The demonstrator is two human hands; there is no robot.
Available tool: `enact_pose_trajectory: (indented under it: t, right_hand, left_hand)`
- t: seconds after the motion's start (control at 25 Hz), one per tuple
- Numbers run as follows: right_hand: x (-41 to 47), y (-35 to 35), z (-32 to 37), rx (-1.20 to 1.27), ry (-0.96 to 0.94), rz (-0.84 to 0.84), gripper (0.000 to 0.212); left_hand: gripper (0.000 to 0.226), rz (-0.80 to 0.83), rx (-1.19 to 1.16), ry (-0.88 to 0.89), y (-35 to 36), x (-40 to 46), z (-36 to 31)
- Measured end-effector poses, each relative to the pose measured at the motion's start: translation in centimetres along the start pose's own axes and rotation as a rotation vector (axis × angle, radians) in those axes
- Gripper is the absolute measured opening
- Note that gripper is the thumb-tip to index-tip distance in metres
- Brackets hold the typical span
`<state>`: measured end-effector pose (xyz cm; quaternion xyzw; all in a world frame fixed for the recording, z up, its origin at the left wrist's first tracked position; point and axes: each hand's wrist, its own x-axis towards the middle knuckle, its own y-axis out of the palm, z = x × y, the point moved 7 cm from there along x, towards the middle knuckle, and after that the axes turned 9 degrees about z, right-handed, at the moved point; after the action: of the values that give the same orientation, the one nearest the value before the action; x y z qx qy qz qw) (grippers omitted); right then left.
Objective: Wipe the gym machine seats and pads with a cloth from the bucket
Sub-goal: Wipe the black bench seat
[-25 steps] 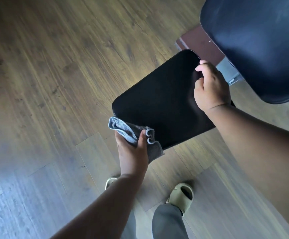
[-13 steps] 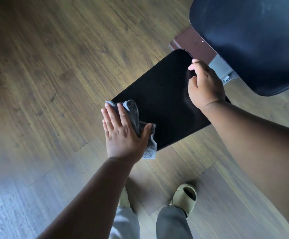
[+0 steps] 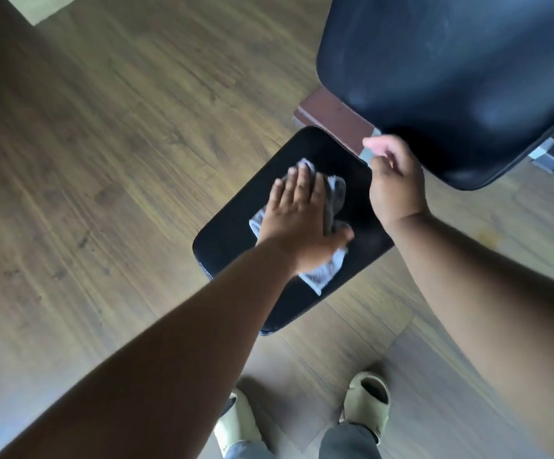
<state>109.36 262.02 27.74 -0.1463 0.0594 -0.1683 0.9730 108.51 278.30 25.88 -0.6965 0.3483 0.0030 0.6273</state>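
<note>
Large back pad point(image 3: 451, 77) hangs above, unwiped by the look of it. Below, black seat point(image 3: 235, 240) mid-wipe. Left hand point(image 3: 298, 220), fingers flat, presses the grey cloth point(image 3: 325, 273) on the seat's middle. Right hand point(image 3: 396, 187), loosely curled, holds nothing at the far right edge. Next, probably: sweep toward the near corner.

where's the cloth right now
In the head view the grey cloth lies mid-frame on the black seat pad, pressed flat under the left hand, just left of the right hand.
</note>
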Motion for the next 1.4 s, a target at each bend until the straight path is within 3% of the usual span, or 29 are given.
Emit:
enact_pose_trajectory:
  t: [0.08, 0.16, 0.2, 0.28, 0.32, 0.4, 0.52, 0.6, 0.76, 0.92, 1.0, 1.16, 1.28, 1.4]
  right_hand:
    - [-3.6, 0.4, 1.5, -0.134, -0.099, 0.034, 0.033]
    - [-7.8, 3.6, 2.0, -0.501, -0.191, 0.228, 0.044]
    - [-9.5, 5.8, 1.3, -0.724, -0.164, 0.343, 0.054]
    - [-10.2, 8.8, 0.0, -0.986, -0.018, 0.428, 0.069]
    - [-9.2, 10.1, 0.0, -1.002, 0.030, 0.412, 0.070]
    - [-7.0, 12.5, 0.6, -0.963, 0.085, 0.377, 0.069]
    - [-7.3, 14.6, 1.3, -0.926, 0.001, 0.343, 0.063]
    - [-12.2, 14.4, 0.8, -0.914, -0.090, 0.345, 0.060]
    - [-19.0, 9.8, -1.6, -0.975, -0.173, 0.288, 0.057]
    - [-11.2, 4.0, -3.0, -1.007, 0.020, 0.058, 0.065]
    - [-5.7, 4.8, -2.4, -1.044, 0.085, 0.109, 0.070]
    - [1.1, 6.4, -0.8, -1.082, -0.079, 0.230, 0.067]
    - [2.7, 4.5, -1.7, -1.008, -0.019, 0.268, 0.076]
    - [1.5, 2.4, -2.3, -1.044, 0.014, 0.195, 0.072]
  left_hand:
    - [0.093, -0.118, -0.250, 0.100, -0.7, -3.6, 1.8]
    - [0.071, -0.372, -0.373, -0.118, -1.9, -6.5, 7.8]
    - [0.059, -0.383, -0.347, -0.272, -1.9, -7.2, 10.6]
    - [0.043, -0.221, -0.343, -0.443, -0.4, -6.6, 13.8]
    - [0.040, -0.171, -0.400, -0.438, 0.3, -5.9, 14.2]
    - [0.045, -0.222, -0.513, -0.360, 0.3, -4.7, 14.2]
    - [0.039, -0.184, -0.659, -0.431, 0.3, -4.0, 15.2]
    - [0.038, -0.128, -0.623, -0.430, 0.3, -3.9, 15.0]
    - [0.040, -0.234, -0.443, -0.395, -0.4, -4.7, 13.2]
    - [0.063, -0.226, -0.071, -0.189, -0.3, -4.8, 10.6]
    - [0.064, -0.197, -0.117, -0.209, -0.1, -4.5, 10.7]
    - [0.062, -0.219, -0.172, -0.222, 0.1, -4.7, 11.4]
    - [0.063, -0.260, -0.169, -0.200, 0.3, -4.6, 11.7]
    - [0.064, -0.303, -0.183, -0.144, 0.8, -4.0, 12.5]
